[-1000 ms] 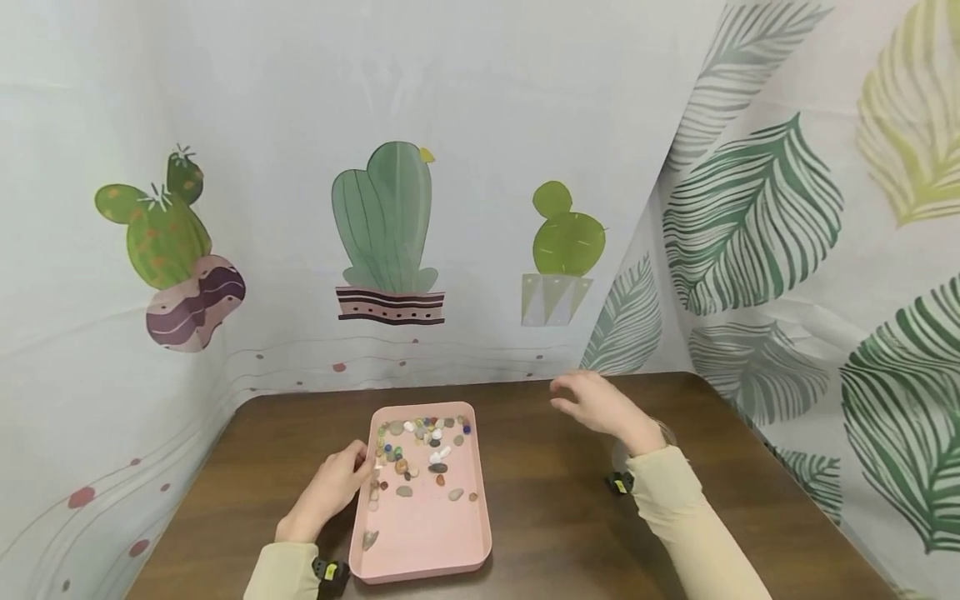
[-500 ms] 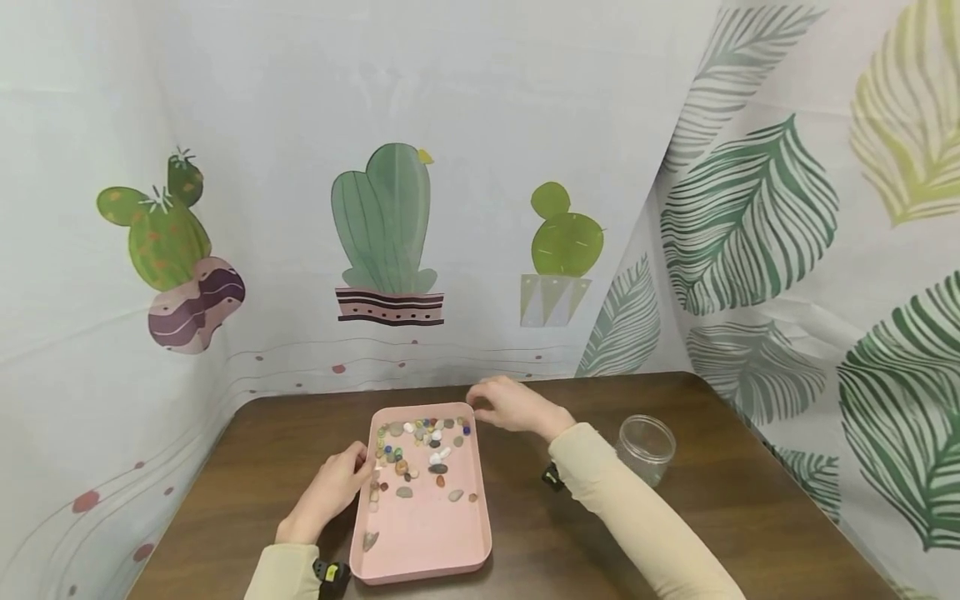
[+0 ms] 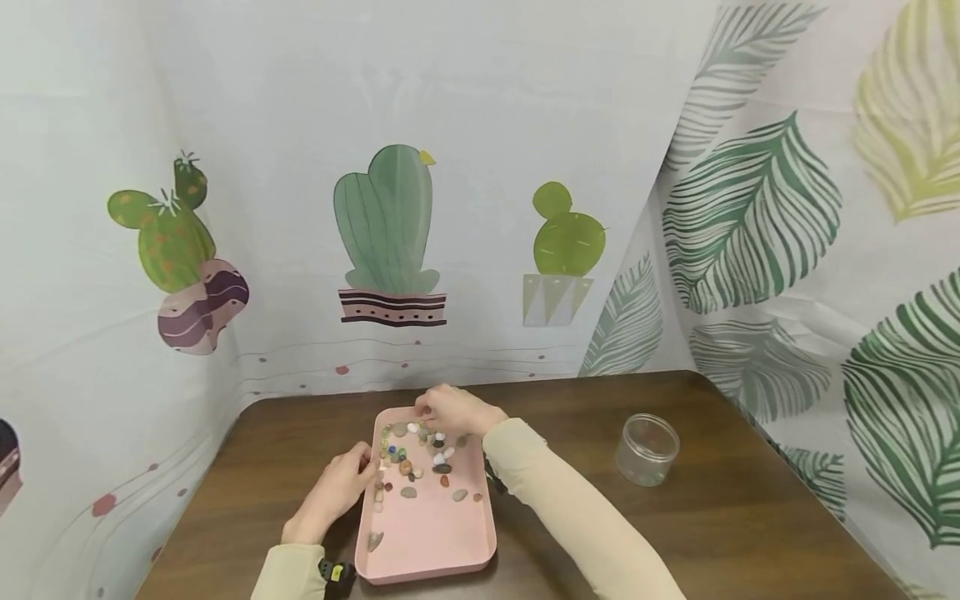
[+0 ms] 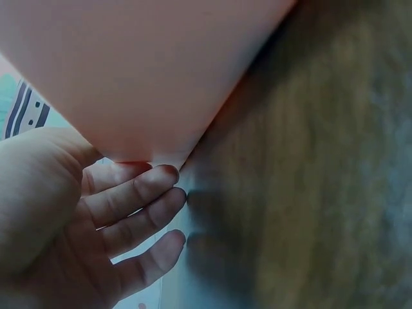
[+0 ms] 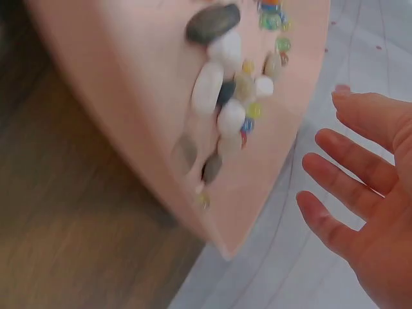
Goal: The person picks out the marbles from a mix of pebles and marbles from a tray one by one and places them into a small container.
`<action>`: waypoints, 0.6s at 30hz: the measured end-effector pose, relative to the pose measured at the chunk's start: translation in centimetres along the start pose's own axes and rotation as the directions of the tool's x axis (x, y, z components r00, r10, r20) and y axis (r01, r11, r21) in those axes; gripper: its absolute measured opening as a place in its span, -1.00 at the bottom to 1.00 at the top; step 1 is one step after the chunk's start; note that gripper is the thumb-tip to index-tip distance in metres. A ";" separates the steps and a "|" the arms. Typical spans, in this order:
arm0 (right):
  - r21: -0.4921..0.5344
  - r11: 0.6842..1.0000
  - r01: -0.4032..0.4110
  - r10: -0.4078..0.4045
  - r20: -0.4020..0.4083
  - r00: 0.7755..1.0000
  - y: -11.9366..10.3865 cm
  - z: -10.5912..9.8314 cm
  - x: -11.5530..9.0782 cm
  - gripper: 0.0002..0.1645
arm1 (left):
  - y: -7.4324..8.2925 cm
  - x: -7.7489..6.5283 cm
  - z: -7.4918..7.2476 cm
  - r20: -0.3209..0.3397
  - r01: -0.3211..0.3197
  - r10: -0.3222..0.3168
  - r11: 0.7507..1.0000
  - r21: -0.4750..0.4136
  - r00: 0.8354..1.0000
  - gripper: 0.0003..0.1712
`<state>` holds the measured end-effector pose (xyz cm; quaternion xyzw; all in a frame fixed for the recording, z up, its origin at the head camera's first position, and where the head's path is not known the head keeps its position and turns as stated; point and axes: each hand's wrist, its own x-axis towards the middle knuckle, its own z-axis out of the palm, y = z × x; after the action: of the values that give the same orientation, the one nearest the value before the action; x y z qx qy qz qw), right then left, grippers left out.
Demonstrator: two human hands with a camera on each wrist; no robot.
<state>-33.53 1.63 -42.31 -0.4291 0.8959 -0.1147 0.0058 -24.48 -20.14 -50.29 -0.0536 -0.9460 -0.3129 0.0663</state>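
A pink rectangular tray (image 3: 432, 546) stands on the dark wooden table, holding several pebbles and glass marbles gathered mostly toward its far end. At the tray's left side, my left hand (image 3: 335, 490) grips the wall. In the left wrist view the thumb goes behind the wall while the fingertips (image 4: 166, 174) sit against its outside. My right hand (image 3: 457, 410) is over the tray's far right part, fingers apart and loosely bent with nothing in them. White pebbles (image 5: 207, 89), dark pebbles (image 5: 213, 24) and small marbles (image 5: 283, 44) show beside it in the right wrist view.
A clear round jar (image 3: 648, 450) stands on the table (image 3: 720, 500) to the right of the tray. Behind the table's far edge hangs a white cloth (image 3: 480, 250) printed with cacti and leaves.
My right hand has moved left from the jar, past the tray's far right corner, to above its far end. The jar has come into view. My left hand stays on the tray's wall.
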 end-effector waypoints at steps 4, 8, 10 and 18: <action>0.040 0.999 -0.021 0.020 0.024 1.000 -0.9 1.1 1.6 -0.70 | 0.0 -0.1 -0.1 -0.008 -0.012 0.012 1.000 0.005 1.000 -0.88; 0.082 0.995 -0.050 0.046 0.042 0.998 -1.6 2.1 2.8 -0.71 | 0.3 -0.4 -0.2 -0.007 -0.013 0.013 1.000 0.001 1.000 -0.89; 0.090 0.994 -0.066 0.062 0.041 0.997 -2.0 2.5 3.3 -0.73 | 0.3 -0.4 -0.2 -0.006 -0.017 0.017 1.000 -0.006 1.000 -0.89; 0.131 0.976 -0.176 0.171 0.054 0.984 -2.7 4.4 4.6 -0.89 | 0.1 -0.4 -0.3 0.010 -0.008 0.008 1.000 -0.025 1.000 -0.89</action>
<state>-33.91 -4.42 -45.58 -0.3502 0.9198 -0.1649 0.0638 -24.07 -20.23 -50.03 -0.0598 -0.9420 -0.3244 0.0621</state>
